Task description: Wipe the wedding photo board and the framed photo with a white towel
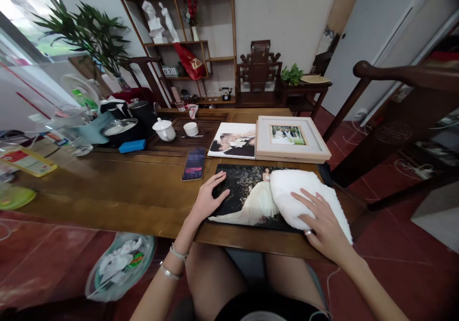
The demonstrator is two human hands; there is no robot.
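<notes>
A dark photo print [247, 194] showing a figure in a white dress lies flat at the near edge of the wooden table [118, 187]. My left hand [208, 197] rests on its left edge, fingers spread and flat. My right hand [322, 220] lies palm down with fingers stretched out on a white towel [301, 192] that covers the print's right part. Behind the print lie a second photo print [234, 140] and a pale wooden picture frame [291, 138].
A phone [194, 164] lies left of the print. Farther left stand a white teapot [164, 130], a cup [191, 129], dark kettles [141, 113] and a blue sponge [132, 145]. A bin with a plastic bag [120, 263] sits under the table. A dark chair rail [394, 72] rises at right.
</notes>
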